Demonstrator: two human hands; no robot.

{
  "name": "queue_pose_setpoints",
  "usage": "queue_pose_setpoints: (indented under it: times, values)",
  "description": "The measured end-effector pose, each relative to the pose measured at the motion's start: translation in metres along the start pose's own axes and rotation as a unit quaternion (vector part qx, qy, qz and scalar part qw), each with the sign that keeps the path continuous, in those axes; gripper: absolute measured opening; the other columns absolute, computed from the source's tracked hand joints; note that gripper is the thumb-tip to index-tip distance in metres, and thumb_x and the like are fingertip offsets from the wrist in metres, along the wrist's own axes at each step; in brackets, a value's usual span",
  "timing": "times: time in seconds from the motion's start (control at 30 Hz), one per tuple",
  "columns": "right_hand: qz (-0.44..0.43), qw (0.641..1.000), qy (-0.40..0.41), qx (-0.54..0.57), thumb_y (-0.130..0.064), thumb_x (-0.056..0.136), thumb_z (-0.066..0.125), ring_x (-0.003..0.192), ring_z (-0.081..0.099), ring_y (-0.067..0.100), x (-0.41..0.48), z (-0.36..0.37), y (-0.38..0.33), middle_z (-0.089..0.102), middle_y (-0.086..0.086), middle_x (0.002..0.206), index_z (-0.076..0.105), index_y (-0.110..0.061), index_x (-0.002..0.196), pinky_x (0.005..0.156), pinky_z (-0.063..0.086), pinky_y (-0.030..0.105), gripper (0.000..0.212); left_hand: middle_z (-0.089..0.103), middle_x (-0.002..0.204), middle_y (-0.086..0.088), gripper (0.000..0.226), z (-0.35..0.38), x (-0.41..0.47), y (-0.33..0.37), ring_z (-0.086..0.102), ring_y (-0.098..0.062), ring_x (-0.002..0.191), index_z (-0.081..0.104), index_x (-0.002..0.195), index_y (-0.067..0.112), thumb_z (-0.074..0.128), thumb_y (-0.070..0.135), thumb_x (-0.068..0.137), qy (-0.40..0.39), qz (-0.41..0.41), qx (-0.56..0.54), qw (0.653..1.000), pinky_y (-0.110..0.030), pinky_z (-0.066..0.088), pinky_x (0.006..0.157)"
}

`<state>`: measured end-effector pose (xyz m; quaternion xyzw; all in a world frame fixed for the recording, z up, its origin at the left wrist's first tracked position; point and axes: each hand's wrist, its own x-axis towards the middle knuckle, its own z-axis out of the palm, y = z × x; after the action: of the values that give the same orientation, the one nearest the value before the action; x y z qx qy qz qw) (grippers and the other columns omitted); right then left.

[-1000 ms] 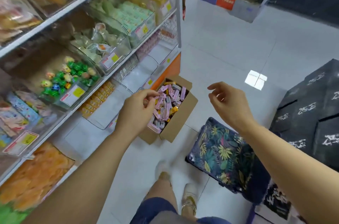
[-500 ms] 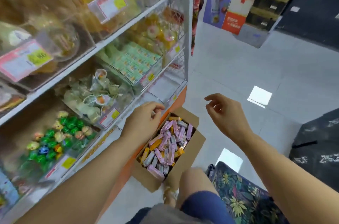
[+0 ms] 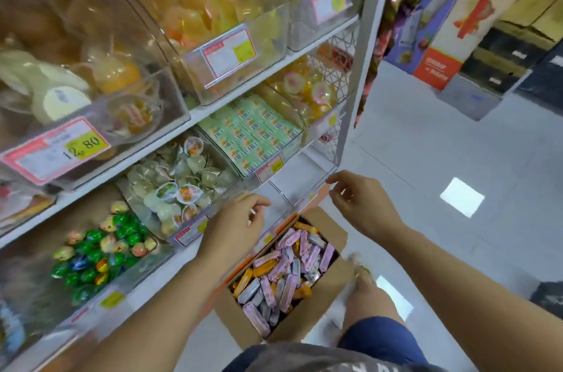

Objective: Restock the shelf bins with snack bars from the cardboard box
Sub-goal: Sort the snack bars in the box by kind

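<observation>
My left hand is curling its grip round something I cannot make out, beside the clear bin. My right hand is hovering, grip loose and holding nothing. The snack bars are lying below both in the cardboard box.

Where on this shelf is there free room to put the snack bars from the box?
The clear bins below the green packets, between the left hand and right hand, look bare. Above, the green packets bin and the jelly cups bin are packed full.
</observation>
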<state>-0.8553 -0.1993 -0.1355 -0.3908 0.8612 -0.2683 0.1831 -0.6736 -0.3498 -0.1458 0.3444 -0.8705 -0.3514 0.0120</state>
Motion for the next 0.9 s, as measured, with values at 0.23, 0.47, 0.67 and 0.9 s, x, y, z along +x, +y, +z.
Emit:
queue_pose_setpoints:
  times: [0.23,0.47,0.67,0.9]
  values:
    - [-0.127,0.975,-0.176,-0.046,-0.02,0.091,0.053,0.073,0.054,0.007,0.061,0.022,0.026,0.059,-0.013,0.086,0.062,-0.022,0.113,0.07,0.046,0.027,0.023,0.056,0.101,0.019,0.021,0.04,0.005,0.004,0.054,-0.004,0.084,0.059,0.113,0.033,0.048,0.024,0.098,0.097,-0.155,-0.037,0.982,-0.029,0.048,0.077]
    - [-0.215,0.931,-0.29,-0.059,-0.022,0.091,0.054,0.085,0.061,0.018,0.105,0.082,0.082,0.068,0.0,0.097,0.062,-0.02,0.113,0.076,0.049,0.029,0.024,0.066,0.104,0.004,0.023,0.124,0.003,-0.015,0.061,-0.014,0.088,0.067,0.11,0.019,0.054,0.011,0.092,0.159,-0.261,-0.049,0.951,-0.029,0.051,0.08]
    - [-0.245,0.91,-0.299,-0.147,-0.041,0.082,0.047,0.089,0.059,0.019,0.098,0.159,0.158,0.067,-0.007,0.089,0.065,-0.028,0.108,0.082,0.05,0.035,0.034,0.071,0.094,0.005,0.04,0.209,0.013,-0.077,0.065,-0.02,0.082,0.067,0.103,0.032,0.035,0.043,0.081,0.145,-0.276,-0.02,0.95,-0.038,0.054,0.074]
    - [-0.19,0.91,-0.353,-0.111,-0.025,0.09,0.058,0.101,0.057,0.019,0.083,0.312,0.226,0.062,0.0,0.109,0.057,-0.023,0.119,0.086,0.045,0.031,0.029,0.069,0.095,0.007,0.023,0.33,0.017,-0.211,0.062,-0.011,0.073,0.067,0.107,0.028,0.06,0.016,0.088,0.133,-0.234,0.035,0.962,-0.033,0.052,0.072]
